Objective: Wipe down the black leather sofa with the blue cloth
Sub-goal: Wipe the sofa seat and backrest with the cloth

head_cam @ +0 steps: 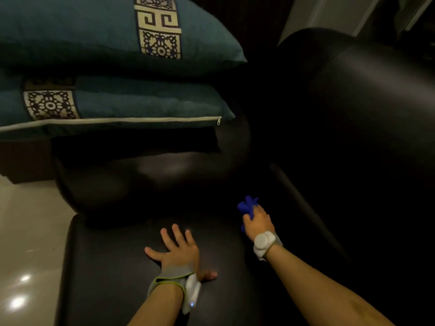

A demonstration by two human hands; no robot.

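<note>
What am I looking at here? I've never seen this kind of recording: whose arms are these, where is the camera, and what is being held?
There is only one picture, taken by a wide-angle camera worn on a person's head, looking forward and down. No robot is involved; the two bare arms belong to the wearer. Each wrist carries a strap with a white device.

The left hand lies flat with its fingers spread on the seat of the black sofa. The right hand grips a bunched blue cloth near the dark gap where the seat meets the sofa's side.

At upper left, two teal cushions with patterned bands are stacked on the sofa. A shiny pale floor shows at lower left.
</note>
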